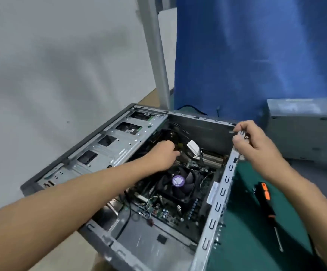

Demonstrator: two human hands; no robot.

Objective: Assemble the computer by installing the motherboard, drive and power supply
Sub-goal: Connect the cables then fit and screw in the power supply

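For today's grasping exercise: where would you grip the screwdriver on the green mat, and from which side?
Probably grip the screwdriver by its thick black-and-orange handle, from above: it lies flat on the mat beside the case, thin shaft pointing toward the person.

I'm at a repair workbench: green work mat (244, 227), an orange-and-black screwdriver (265, 193) lying on it, an opened computer case (104, 138), blue curtain (246, 55) behind.

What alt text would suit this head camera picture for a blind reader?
A person's left hand reaches among cables inside an open computer case, near the cooling fan, while the right hand grips the case's far corner. A screwdriver lies on the green mat.
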